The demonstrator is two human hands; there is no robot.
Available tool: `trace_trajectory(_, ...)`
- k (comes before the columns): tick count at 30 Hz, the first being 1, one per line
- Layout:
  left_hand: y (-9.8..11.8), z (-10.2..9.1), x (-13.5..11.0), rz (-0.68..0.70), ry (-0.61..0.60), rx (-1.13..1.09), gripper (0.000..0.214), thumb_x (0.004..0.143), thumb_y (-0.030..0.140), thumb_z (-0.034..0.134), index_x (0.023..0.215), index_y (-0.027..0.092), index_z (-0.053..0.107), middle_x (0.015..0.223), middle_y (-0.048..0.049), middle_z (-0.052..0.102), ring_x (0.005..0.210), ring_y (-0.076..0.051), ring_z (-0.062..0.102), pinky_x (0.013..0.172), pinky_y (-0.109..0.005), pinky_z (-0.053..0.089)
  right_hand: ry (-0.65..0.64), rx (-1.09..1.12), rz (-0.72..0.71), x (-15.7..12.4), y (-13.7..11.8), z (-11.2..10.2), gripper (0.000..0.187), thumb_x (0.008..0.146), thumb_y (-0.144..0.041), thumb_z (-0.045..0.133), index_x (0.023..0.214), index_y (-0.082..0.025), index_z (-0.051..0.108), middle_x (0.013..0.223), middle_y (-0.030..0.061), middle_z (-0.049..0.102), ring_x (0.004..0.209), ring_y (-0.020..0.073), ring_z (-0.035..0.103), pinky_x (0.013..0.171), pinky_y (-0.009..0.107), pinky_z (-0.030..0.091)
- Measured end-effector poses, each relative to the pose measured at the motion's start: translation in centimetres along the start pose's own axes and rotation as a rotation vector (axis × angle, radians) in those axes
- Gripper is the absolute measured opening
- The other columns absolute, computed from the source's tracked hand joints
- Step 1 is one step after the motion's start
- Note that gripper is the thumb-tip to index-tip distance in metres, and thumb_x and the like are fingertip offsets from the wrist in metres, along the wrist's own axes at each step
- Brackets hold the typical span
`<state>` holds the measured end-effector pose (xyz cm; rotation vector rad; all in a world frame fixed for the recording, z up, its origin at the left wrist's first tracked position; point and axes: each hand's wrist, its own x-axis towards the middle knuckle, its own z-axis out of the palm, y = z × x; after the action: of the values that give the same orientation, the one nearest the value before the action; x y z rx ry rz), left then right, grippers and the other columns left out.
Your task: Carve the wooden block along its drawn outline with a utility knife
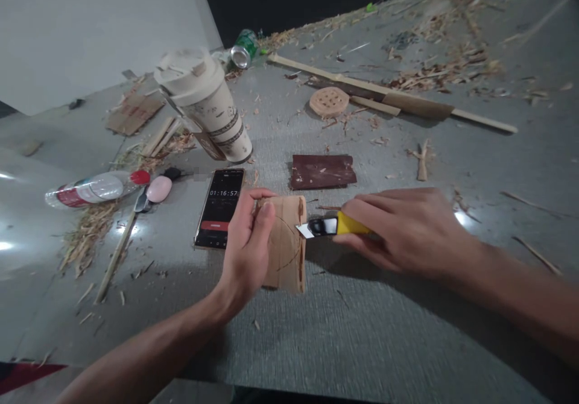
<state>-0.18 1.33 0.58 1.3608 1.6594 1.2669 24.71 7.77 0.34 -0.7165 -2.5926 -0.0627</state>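
Note:
A piece of light wood [287, 253] with a curved line drawn on its face is held up over the grey table by my left hand [251, 235], thumb on top and fingers behind it. My right hand [389, 223] is closed around a yellow utility knife [350, 224]. The knife's bare blade points left, its tip at the right side of the wood, beside a brown strip. Whether the tip touches the wood or hovers over it, I cannot tell. Just left of my left hand lies a phone [219, 205] showing a running time on its screen.
Beyond my hands lie a dark brown wooden piece [323, 172], a round holed disc [329, 101] and long sticks [393, 90]. A tall lidded cup [217, 108], a green can [244, 48] and a plastic bottle [97, 190] stand or lie leftward. Shavings [434, 69] litter the table.

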Motion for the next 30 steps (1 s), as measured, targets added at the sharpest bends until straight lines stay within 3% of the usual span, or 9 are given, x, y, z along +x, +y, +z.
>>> trace_trajectory(3, 0.5, -0.1, -0.7, 0.019, -0.046, -0.001, 0.013, 0.109, 0.031, 0.054, 0.107, 0.025, 0.065, 0.093, -0.0016, 0.066, 0.079, -0.018, 0.058, 0.073, -0.032, 0.050, 0.004, -0.066, 0.078, -0.1, 1.0, -0.3, 0.045, 0.114, -0.055, 0.046, 0.086, -0.023, 0.064, 0.071, 0.0007, 0.067, 0.059, 0.0153, 0.052, 0.058, 0.033, 0.027)
trace_trajectory(5, 0.8, -0.2, -1.6, 0.067, -0.144, 0.013, 0.015, 0.111, 0.032, 0.054, 0.106, 0.026, 0.067, 0.091, -0.0009, 0.067, 0.077, -0.017, 0.059, 0.070, -0.032, 0.049, 0.011, -0.128, 0.277, -0.1, 2.7, -0.7, 0.049, 0.113, -0.057, 0.043, 0.089, -0.023, 0.067, 0.066, 0.0006, 0.063, 0.053, 0.0137, 0.044, 0.055, 0.032, 0.025)
trace_trajectory(7, 1.0, -0.2, -2.3, 0.089, -0.251, 0.025, 0.014, 0.111, 0.034, 0.057, 0.111, 0.028, 0.069, 0.087, 0.0008, 0.067, 0.073, -0.017, 0.058, 0.066, -0.031, 0.048, 0.082, -0.217, 0.506, -0.1, 4.5, -1.2, 0.047, 0.109, -0.061, 0.053, 0.089, -0.022, 0.067, 0.059, -0.0011, 0.054, 0.051, 0.0124, 0.039, 0.054, 0.031, 0.023)
trace_trajectory(9, 0.9, -0.2, -2.3, 0.077, -0.195, 0.028, 0.013, 0.111, 0.032, 0.057, 0.111, 0.028, 0.069, 0.089, 0.0001, 0.069, 0.076, -0.017, 0.061, 0.070, -0.032, 0.050, 0.187, -0.246, 0.555, 0.0, 5.5, -1.6, 0.046, 0.106, -0.058, 0.059, 0.078, -0.021, 0.061, 0.055, -0.0026, 0.045, 0.051, 0.0116, 0.037, 0.055, 0.030, 0.025)
trace_trajectory(11, 0.5, -0.2, -1.7, 0.037, -0.059, 0.030, 0.016, 0.111, 0.033, 0.054, 0.105, 0.026, 0.067, 0.097, -0.0028, 0.070, 0.087, -0.020, 0.063, 0.078, -0.035, 0.051, 0.163, -0.155, 0.447, 0.1, 5.0, -1.6, 0.046, 0.108, -0.056, 0.055, 0.079, -0.021, 0.061, 0.054, -0.0040, 0.045, 0.047, 0.0101, 0.036, 0.052, 0.029, 0.024)
trace_trajectory(14, -0.2, -0.1, -0.5, -0.015, -0.006, 0.010, 0.017, 0.111, 0.036, 0.054, 0.109, 0.025, 0.067, 0.103, -0.0044, 0.070, 0.097, -0.022, 0.064, 0.085, -0.037, 0.051, 0.100, -0.041, 0.147, 0.3, 2.7, -1.1, 0.049, 0.114, -0.055, 0.047, 0.084, -0.020, 0.064, 0.057, -0.0031, 0.053, 0.046, 0.0103, 0.042, 0.049, 0.028, 0.025)
trace_trajectory(16, -0.4, 0.0, -0.1, -0.023, 0.001, -0.006, 0.017, 0.111, 0.037, 0.055, 0.112, 0.025, 0.067, 0.104, -0.0044, 0.069, 0.097, -0.022, 0.064, 0.086, -0.038, 0.051, 0.065, -0.018, 0.034, 0.3, 1.3, -0.7, 0.048, 0.115, -0.055, 0.046, 0.084, -0.021, 0.063, 0.060, -0.0022, 0.056, 0.049, 0.0120, 0.047, 0.052, 0.029, 0.028)
trace_trajectory(23, -0.2, 0.0, -0.5, 0.016, 0.012, 0.014, 0.013, 0.110, 0.032, 0.056, 0.111, 0.024, 0.066, 0.098, -0.0012, 0.066, 0.087, -0.018, 0.059, 0.083, -0.034, 0.049, -0.014, 0.035, 0.026, -0.1, 0.8, -0.3, 0.046, 0.116, -0.055, 0.044, 0.085, -0.023, 0.055, 0.064, -0.0029, 0.055, 0.051, 0.0139, 0.049, 0.054, 0.033, 0.025)
trace_trajectory(30, -0.4, 0.0, -0.6, -0.007, -0.062, 0.015, 0.015, 0.112, 0.035, 0.055, 0.113, 0.025, 0.066, 0.091, 0.0009, 0.061, 0.079, -0.016, 0.054, 0.074, -0.034, 0.044, -0.032, 0.057, 0.003, -0.2, 0.4, 0.0, 0.044, 0.116, -0.054, 0.045, 0.088, -0.022, 0.058, 0.070, -0.0016, 0.063, 0.056, 0.0133, 0.050, 0.058, 0.034, 0.025)
